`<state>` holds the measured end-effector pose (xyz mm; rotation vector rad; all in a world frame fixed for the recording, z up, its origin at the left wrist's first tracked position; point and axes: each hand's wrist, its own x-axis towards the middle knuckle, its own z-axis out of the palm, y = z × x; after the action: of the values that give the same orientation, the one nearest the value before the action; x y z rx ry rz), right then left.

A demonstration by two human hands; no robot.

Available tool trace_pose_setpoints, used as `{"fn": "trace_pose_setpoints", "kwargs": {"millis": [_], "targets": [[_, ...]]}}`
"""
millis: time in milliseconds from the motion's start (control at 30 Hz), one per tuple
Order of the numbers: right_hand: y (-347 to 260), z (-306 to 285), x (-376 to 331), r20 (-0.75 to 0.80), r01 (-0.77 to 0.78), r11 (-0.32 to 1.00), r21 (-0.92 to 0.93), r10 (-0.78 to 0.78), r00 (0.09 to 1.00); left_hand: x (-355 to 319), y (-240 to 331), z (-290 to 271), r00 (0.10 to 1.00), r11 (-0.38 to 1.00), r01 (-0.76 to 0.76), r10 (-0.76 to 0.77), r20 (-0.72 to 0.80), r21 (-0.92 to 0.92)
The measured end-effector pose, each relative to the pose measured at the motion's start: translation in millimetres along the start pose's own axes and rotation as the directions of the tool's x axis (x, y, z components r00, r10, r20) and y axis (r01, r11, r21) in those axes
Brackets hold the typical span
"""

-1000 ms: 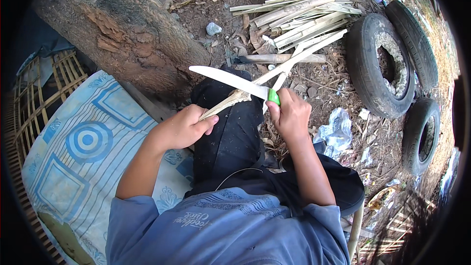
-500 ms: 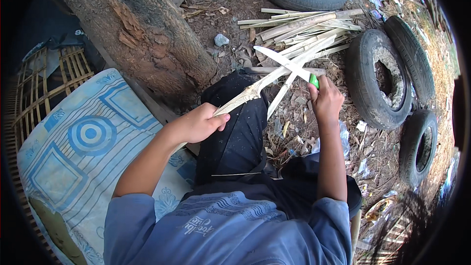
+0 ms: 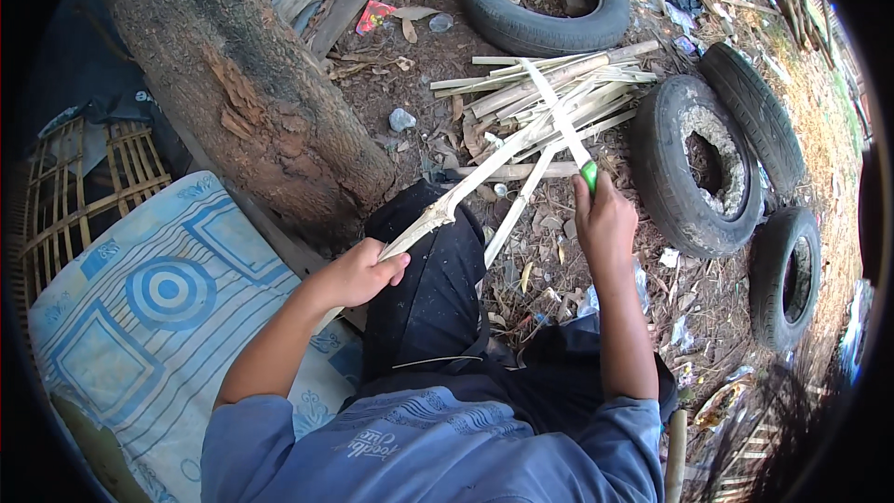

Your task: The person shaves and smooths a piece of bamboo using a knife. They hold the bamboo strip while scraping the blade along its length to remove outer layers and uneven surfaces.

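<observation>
My left hand (image 3: 358, 272) is closed around the near part of a pale, stripped stick (image 3: 445, 208) with a knobby bulge along it. This stick slants up to the right over my dark-trousered leg, its far part crossing in front of the pile. In my right fist is a knife (image 3: 563, 121), its green handle gripped and its long pale blade pointing away and slightly left. The blade passes across the stick's far part; whether they touch I cannot tell. A second pale strip (image 3: 518, 205) leans between my leg and the pile, beside my right hand (image 3: 607, 221).
Several split sticks lie in a pile (image 3: 559, 93) on the littered ground. Beyond it rests a tyre (image 3: 545, 33), with more tyres (image 3: 652, 168) at the right. A thick tree trunk (image 3: 251, 112) stands at the left, near a blue-patterned cushion (image 3: 112, 335) and a bamboo lattice (image 3: 84, 177).
The knife has turned from pointing left to pointing more away, its blade farther along the stick. The whole view has shifted slightly. Both hands keep their grips.
</observation>
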<state>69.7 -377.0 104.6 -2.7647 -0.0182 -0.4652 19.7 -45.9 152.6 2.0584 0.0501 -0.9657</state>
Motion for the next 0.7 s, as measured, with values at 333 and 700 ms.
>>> {"fn": "trace_pose_setpoints", "kwargs": {"millis": [333, 700], "targets": [[65, 20, 37, -0.064, 0.233, 0.956, -0.179, -0.248, 0.967, 2, 16, 3, 0.999, 0.995, -0.040, 0.039, 0.014, 0.092], [290, -67, 39, -0.071, -0.644, 0.710, -0.285, 0.655, 0.753, -23, -40, 4, 0.998, 0.999, 0.010, -0.013, -0.067, -0.039]]}}
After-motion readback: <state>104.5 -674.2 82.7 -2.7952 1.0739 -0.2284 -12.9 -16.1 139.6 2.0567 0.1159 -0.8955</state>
